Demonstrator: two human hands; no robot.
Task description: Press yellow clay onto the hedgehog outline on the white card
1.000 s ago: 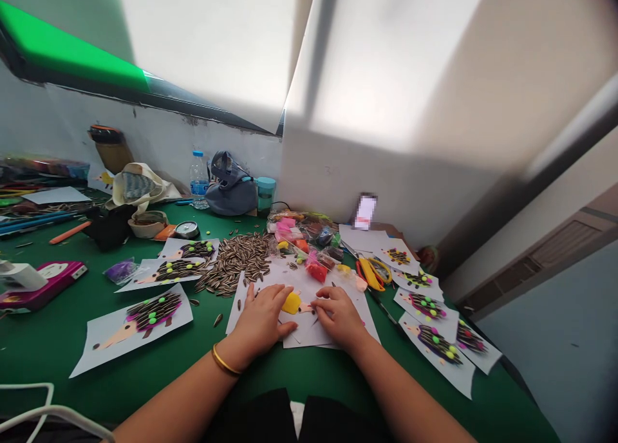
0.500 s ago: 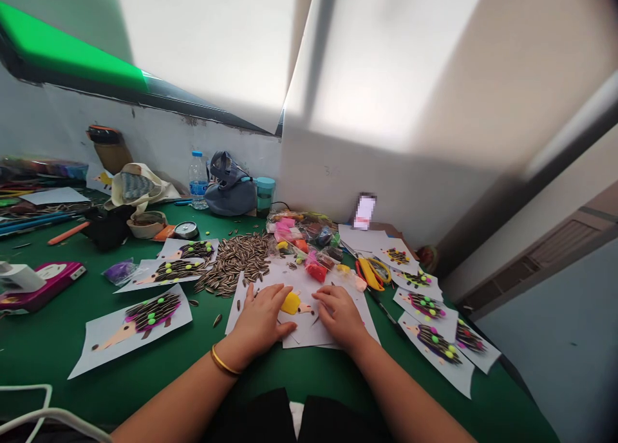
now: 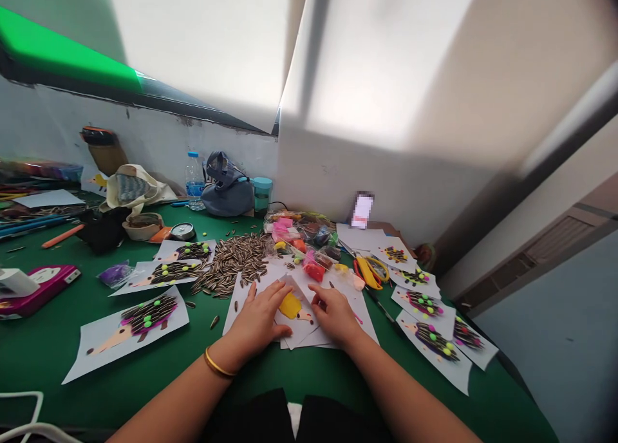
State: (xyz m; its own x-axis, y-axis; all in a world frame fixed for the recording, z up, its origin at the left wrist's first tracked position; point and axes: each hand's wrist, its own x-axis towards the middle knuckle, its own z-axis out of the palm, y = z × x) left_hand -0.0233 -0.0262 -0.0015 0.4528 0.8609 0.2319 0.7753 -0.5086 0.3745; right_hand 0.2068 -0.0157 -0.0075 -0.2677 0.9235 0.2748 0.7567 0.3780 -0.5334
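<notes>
A paper with a yellow clay hedgehog body (image 3: 290, 306) and a pale snout with a dark nose lies between my hands, on top of other white sheets (image 3: 360, 314). My left hand (image 3: 258, 315) rests flat along its left side, fingers spread and thumb pointing right. On the other side, my right hand (image 3: 335, 314) is at the paper's edge, index finger stretched out, thumb apart, the other fingers curled under; nothing shows in it. Just beyond my left hand is a heap of sunflower seeds (image 3: 236, 259).
Finished-looking seed hedgehog cards lie left (image 3: 140, 320) and right (image 3: 432, 346). Bagged coloured clay (image 3: 313, 269), yellow scissors (image 3: 371, 272) and a black pen (image 3: 386, 309) sit beyond my right hand. A water bottle (image 3: 194, 185), a blue bag (image 3: 226, 195) and a phone (image 3: 362, 211) stand at the back.
My right fingers have loosened from being bunched together, with the index now stretched out. The hedgehog paper has turned slightly between my hands. The view has shifted a little.
</notes>
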